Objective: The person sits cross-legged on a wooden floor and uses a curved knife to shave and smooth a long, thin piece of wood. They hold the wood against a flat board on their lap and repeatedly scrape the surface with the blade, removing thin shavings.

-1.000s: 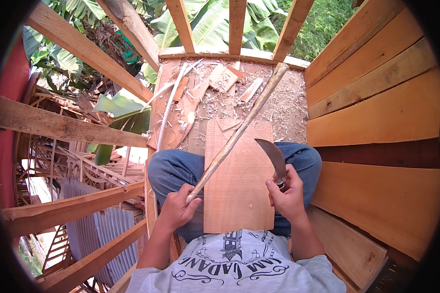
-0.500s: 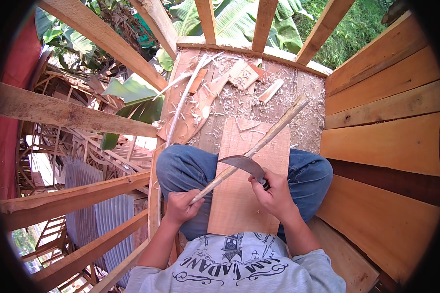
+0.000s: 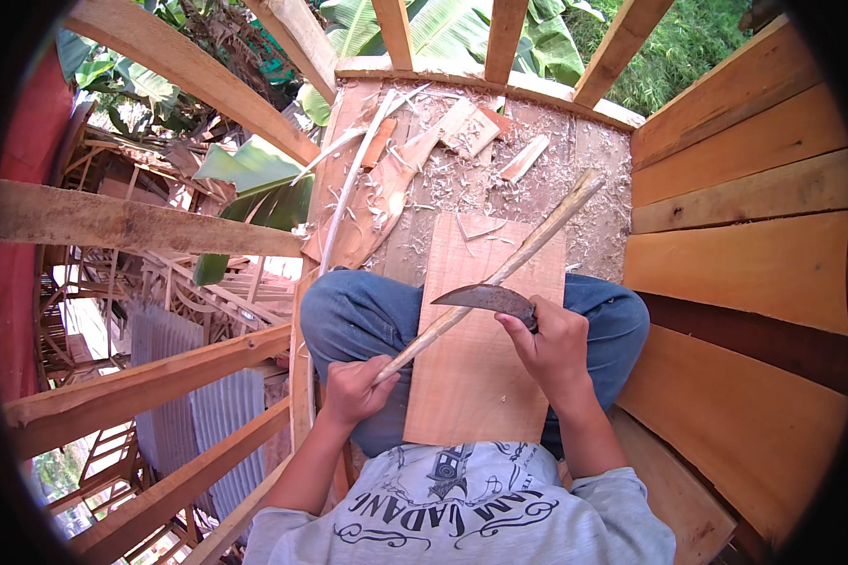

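Note:
A long, pale wooden stick [image 3: 528,249] slants across my lap, its far end pointing to the upper right. My left hand [image 3: 356,388] is closed round its near end. In my right hand [image 3: 553,341] is the handle of a curved knife [image 3: 485,298] with a dark, sickle-like blade. The blade lies across the middle of the stick, its tip pointing left; whether the edge bites into the wood I cannot tell. Beneath both, a flat wooden board [image 3: 485,377] rests over my crossed legs. A thin bent shaving [image 3: 481,229] lies on the board's far end.
Curled shavings and wood offcuts [image 3: 469,129] litter the plank floor [image 3: 579,155] ahead. Long thin strips [image 3: 356,179] lie at its left side. Wooden railing bars [image 3: 151,221] stand to the left and ahead, and a plank wall [image 3: 740,268] rises close on the right.
My right hand has moved slightly right and up with the knife, and the blade now lies flatter across the stick. The left hand keeps its grip, almost unmoved.

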`<state>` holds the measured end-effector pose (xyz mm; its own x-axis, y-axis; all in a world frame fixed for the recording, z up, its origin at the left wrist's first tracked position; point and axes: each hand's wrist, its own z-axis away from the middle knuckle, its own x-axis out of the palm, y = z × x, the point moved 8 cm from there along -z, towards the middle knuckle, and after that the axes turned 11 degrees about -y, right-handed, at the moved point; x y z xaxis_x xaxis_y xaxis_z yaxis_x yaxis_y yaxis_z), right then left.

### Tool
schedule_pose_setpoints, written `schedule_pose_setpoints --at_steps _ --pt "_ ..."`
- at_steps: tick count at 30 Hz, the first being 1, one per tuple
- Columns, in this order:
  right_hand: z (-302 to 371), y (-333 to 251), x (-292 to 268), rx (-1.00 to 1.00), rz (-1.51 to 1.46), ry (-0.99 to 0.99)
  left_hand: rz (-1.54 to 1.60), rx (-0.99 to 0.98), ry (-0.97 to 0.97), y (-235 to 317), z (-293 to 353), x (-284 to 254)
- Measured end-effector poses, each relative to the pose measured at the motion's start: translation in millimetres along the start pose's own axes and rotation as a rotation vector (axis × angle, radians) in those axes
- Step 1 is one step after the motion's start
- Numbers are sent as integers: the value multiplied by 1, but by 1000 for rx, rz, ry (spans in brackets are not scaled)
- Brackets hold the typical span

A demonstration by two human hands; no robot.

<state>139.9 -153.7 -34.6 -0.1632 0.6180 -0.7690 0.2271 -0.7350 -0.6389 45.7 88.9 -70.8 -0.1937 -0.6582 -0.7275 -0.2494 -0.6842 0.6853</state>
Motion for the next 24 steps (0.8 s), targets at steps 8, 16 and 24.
schedule_pose_setpoints --at_steps 8,16,24 --pt "1 1 -1 -7 16 -11 -4 6 9 -3 5 2" --pt "2 7 -1 -26 -54 4 -16 -9 -8 1 2 0" --pt "7 19 17 9 -244 15 -11 -3 -9 2 1 -1"
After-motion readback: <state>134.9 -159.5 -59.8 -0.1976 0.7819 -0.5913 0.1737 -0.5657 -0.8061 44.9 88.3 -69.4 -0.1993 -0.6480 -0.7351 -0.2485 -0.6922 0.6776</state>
